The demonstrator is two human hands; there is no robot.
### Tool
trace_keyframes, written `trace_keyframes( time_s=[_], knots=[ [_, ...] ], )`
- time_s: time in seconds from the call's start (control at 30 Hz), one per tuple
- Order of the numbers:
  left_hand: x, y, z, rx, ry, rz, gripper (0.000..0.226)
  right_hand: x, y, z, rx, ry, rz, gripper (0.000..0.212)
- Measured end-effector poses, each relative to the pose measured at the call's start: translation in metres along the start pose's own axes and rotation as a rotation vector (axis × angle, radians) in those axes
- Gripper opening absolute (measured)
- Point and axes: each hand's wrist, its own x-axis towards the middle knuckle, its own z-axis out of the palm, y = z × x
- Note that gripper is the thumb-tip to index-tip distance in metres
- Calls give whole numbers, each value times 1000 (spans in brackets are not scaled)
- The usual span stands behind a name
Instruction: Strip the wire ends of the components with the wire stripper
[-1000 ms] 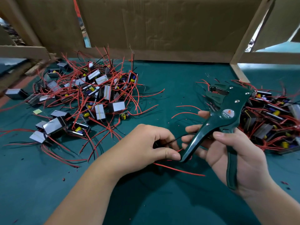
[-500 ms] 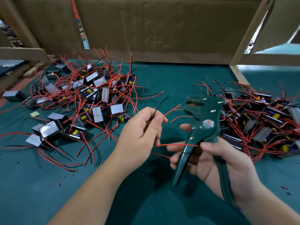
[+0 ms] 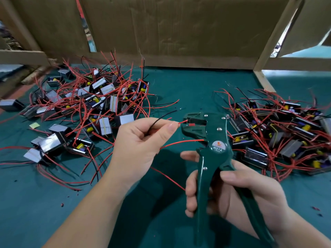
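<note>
My right hand (image 3: 234,192) grips the handles of a dark green wire stripper (image 3: 213,140), its jaws pointing left at mid-frame. My left hand (image 3: 141,140) pinches a red wire (image 3: 181,122) between thumb and forefinger, and the wire's tip sits in the stripper's jaws. A black wire (image 3: 162,116) also runs out of that hand, curving up to the right. The component these wires belong to is hidden inside the hand. A second red wire (image 3: 180,142) trails below the jaws.
A heap of small box-shaped components with red and black wires (image 3: 93,104) lies at the left on the green mat (image 3: 193,90). A second heap (image 3: 279,133) lies at the right. Cardboard walls (image 3: 170,29) and wooden battens close the back. Bits of red insulation dot the mat.
Both hands rose and came together. The left hand turned and brought the red wire's end into the stripper's jaws, and the stripper swung upright and moved left.
</note>
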Motion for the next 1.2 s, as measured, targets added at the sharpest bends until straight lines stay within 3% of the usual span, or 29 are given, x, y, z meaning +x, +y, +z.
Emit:
trace_keyframes(
  time_s=[0.03, 0.07, 0.1, 0.17, 0.27, 0.33, 0.37, 0.47, 1.2],
  knots=[
    [0, 1, 0, 1, -12, 9, 14, -2, -4, 0, -104, 102, 0, 61],
    [0, 2, 1, 1, -19, 13, 12, -11, -9, 9, -223, 201, -7, 81],
    [0, 2, 0, 2, -18, 10, 11, -16, -15, 12, -234, 299, 2, 86],
    [0, 3, -1, 9, -17, 2, 11, -15, -19, 14, -230, 347, -37, 82],
    [0, 4, -2, 22, -25, -5, 13, -9, -3, -10, -183, 219, -67, 78],
    [0, 4, -3, 18, -28, -6, 13, -12, 4, -14, -104, -36, -92, 43],
    [0, 4, -3, 16, -30, -4, 12, -12, 4, -6, 9, -95, -96, 9],
    [0, 3, -4, 17, -27, 8, 10, -15, 11, -9, 24, -228, -87, 38],
    [0, -2, -4, 62, -51, 66, 11, -15, 11, -5, -23, -160, -104, 39]
  ],
)
